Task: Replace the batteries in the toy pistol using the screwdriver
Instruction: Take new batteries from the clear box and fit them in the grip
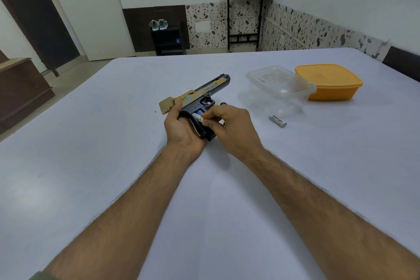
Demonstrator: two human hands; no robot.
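The left hand [181, 127] grips the rear of the toy pistol [197, 100] at frame centre, thumb laid over the slide, holding it on its side on the table [113, 120]. The right hand [229, 125] pinches a battery [197, 118] at the open grip compartment. The barrel's long axis runs toward the upper right; the grip points back toward the wrists. A spare battery [277, 120] lies right of the right hand, which is the nearer hand, its axis running down to the right. Beyond it stand a clear container [280, 88] and an orange container [329, 82], touching. A small dark object [223, 104], possibly the screwdriver, is mostly hidden behind the fingers. Compartment contacts are not discernible.
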